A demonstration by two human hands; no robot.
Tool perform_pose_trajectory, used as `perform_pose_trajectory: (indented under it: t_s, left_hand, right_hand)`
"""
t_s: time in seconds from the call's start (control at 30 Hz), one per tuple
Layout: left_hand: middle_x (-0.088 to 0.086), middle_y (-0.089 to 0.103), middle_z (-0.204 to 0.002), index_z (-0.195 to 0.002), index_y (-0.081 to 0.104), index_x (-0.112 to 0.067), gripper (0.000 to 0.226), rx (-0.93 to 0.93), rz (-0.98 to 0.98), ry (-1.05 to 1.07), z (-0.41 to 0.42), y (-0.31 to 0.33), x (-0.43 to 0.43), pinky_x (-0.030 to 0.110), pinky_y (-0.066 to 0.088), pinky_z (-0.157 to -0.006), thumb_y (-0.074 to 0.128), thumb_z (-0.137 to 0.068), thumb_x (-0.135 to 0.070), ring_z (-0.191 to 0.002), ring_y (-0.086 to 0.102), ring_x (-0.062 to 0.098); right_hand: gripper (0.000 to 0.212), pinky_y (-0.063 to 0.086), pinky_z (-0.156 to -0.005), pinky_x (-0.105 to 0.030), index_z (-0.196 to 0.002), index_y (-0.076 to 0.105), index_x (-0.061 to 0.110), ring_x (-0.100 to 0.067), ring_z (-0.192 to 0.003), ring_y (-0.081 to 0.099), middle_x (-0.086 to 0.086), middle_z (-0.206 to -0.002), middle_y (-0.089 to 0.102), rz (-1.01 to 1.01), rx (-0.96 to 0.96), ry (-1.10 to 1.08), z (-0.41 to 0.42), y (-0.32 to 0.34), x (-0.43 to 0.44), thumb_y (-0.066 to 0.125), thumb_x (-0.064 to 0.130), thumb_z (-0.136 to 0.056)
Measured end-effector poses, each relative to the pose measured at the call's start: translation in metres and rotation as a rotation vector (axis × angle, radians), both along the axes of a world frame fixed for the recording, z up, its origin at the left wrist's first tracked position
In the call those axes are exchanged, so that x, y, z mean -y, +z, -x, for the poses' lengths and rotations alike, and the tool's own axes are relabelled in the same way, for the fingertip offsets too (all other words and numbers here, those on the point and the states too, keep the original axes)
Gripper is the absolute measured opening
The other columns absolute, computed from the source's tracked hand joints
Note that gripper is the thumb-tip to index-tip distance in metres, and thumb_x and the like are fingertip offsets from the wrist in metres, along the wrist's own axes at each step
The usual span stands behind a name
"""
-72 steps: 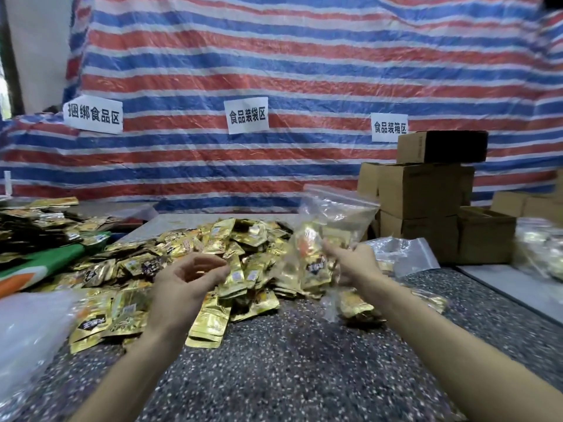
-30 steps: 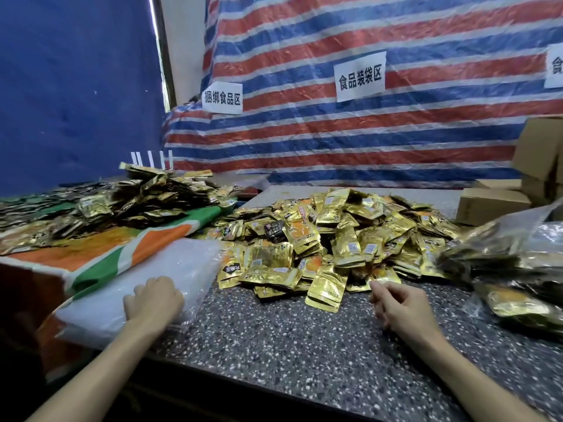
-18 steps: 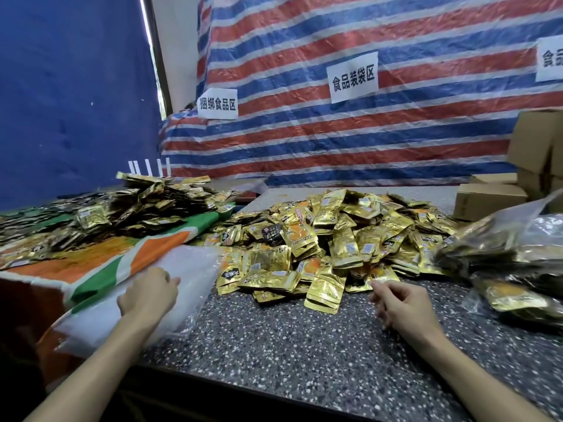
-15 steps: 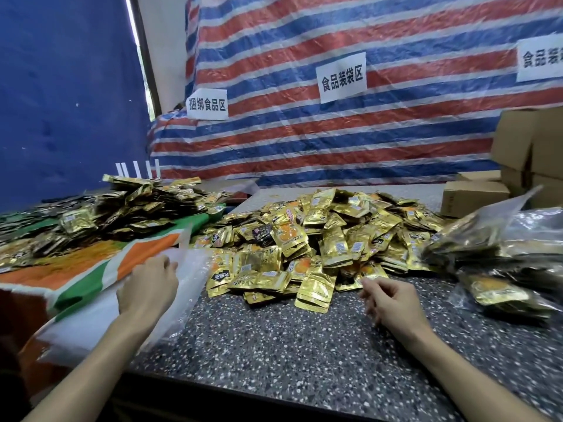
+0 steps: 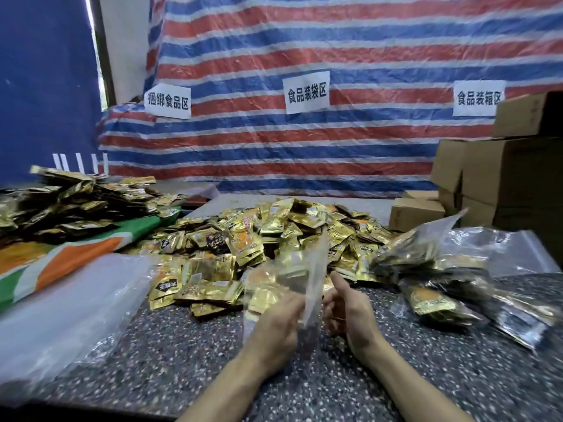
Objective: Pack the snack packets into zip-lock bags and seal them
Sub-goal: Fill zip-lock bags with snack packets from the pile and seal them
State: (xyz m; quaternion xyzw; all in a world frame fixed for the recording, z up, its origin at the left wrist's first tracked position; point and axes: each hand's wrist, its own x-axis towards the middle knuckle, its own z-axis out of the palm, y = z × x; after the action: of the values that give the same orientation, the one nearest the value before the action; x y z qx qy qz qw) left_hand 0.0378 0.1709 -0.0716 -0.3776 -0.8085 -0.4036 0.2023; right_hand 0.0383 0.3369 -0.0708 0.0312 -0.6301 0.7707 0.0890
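One clear zip-lock bag [image 5: 306, 277] is held upright over the table [image 5: 182, 360], near its front edge at centre. Left hand [image 5: 274, 324]: fingers curled, pinching the bag's lower part. Right hand [image 5: 347, 306]: thumb raised, fingers loosely bent, just beside the bag; blur, cannot tell if it grips. Gold snack packets [image 5: 274, 229] are heaped mid-table behind. Filled bags [image 5: 441, 269] lie toward the right edge.
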Motion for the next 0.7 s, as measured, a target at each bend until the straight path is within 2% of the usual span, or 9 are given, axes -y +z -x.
perform_pose_trajectory:
  t_s: [0.07,0.1,0.2,0.33,0.43,0.47,0.57,0.63,0.7]
  left_hand:
    - [0.007,0.068,-0.111,-0.111,0.069,0.0,0.023,-0.058,0.118,-0.081,0.001,-0.014,-0.005,0.039,0.055,-0.085,0.056,-0.093,-0.003,-0.097,0.065,0.02]
    - [0.006,0.068,-0.108,-0.107,0.07,-0.001,0.022,-0.071,0.115,-0.088,0.002,-0.015,-0.004,0.04,0.055,-0.083,0.055,-0.091,0.0,-0.095,0.064,0.02]
    - [-0.006,0.065,-0.097,-0.089,0.07,-0.008,0.018,-0.07,0.059,-0.075,0.0,-0.014,0.002,0.026,0.054,-0.078,0.052,-0.089,-0.007,-0.085,0.058,0.006]
    - [0.005,0.068,-0.095,-0.088,0.072,-0.014,0.017,-0.043,0.148,-0.034,0.001,-0.016,0.003,0.038,0.054,-0.074,0.056,-0.086,-0.008,-0.084,0.06,0.018]
    - [-0.013,0.066,-0.089,-0.089,0.072,-0.026,0.028,0.013,0.112,-0.066,0.0,-0.013,0.005,0.017,0.049,-0.076,0.053,-0.079,-0.009,-0.082,0.057,0.004]
    - [-0.017,0.066,-0.088,-0.09,0.073,-0.028,0.031,0.056,0.091,-0.085,-0.001,-0.012,0.005,0.016,0.048,-0.078,0.051,-0.077,-0.009,-0.083,0.059,0.005]
    - [-0.003,0.072,-0.085,-0.078,0.076,-0.016,0.03,0.291,-0.101,-0.109,-0.001,-0.007,0.007,0.032,0.054,-0.08,0.048,-0.077,-0.027,-0.082,0.065,0.013]
    - [0.01,0.071,-0.081,-0.077,0.072,0.001,0.054,0.447,-0.319,-0.09,0.003,-0.005,0.009,0.032,0.055,-0.073,0.046,-0.077,-0.046,-0.079,0.066,0.019]
    - [0.013,0.068,-0.073,-0.074,0.066,0.006,0.06,0.602,-0.491,-0.067,0.006,-0.003,0.013,0.026,0.051,-0.062,0.051,-0.083,-0.051,-0.068,0.062,0.019]
  right_hand:
    - [0.05,0.029,-0.043,-0.023,-0.052,0.058,0.018,-0.014,-0.042,0.038,-0.003,-0.051,0.05,-0.016,-0.017,0.012,0.002,-0.003,0.001,0.078,0.063,-0.063]
    - [0.048,0.03,-0.044,-0.024,-0.052,0.059,0.017,-0.015,-0.045,0.039,-0.005,-0.053,0.05,-0.045,-0.023,0.014,0.003,-0.003,0.002,0.081,0.059,-0.061]
    - [0.045,0.035,-0.047,-0.025,-0.059,0.067,0.014,-0.018,-0.048,0.044,-0.01,-0.058,0.056,-0.13,-0.051,0.041,0.003,-0.005,0.002,0.082,0.056,-0.06]
    - [0.036,0.036,-0.042,-0.02,-0.059,0.067,0.02,-0.011,-0.043,0.044,0.002,-0.055,0.057,-0.264,-0.106,0.124,0.0,-0.004,0.002,0.08,0.051,-0.071]
    - [0.024,0.037,-0.043,-0.019,-0.065,0.068,0.012,-0.008,-0.043,0.048,0.002,-0.054,0.059,-0.311,-0.135,0.158,-0.003,-0.004,0.004,0.079,0.027,-0.08]
    - [0.022,0.038,-0.044,-0.019,-0.067,0.068,0.008,-0.009,-0.044,0.049,0.0,-0.055,0.06,-0.298,-0.14,0.16,-0.003,-0.005,0.004,0.078,0.021,-0.081]
    - [0.018,0.043,-0.052,-0.022,-0.07,0.071,0.007,-0.013,-0.056,0.056,-0.003,-0.063,0.064,-0.305,-0.151,0.133,-0.003,-0.003,0.002,0.072,0.008,-0.088]
    - [0.02,0.044,-0.053,-0.021,-0.07,0.074,0.015,-0.011,-0.06,0.059,-0.001,-0.067,0.067,-0.321,-0.146,0.116,-0.002,-0.002,0.002,0.071,0.008,-0.089]
    - [0.017,0.042,-0.051,-0.021,-0.073,0.074,0.016,-0.011,-0.061,0.059,-0.001,-0.069,0.067,-0.334,-0.137,0.131,-0.003,-0.002,0.004,0.072,0.011,-0.089]
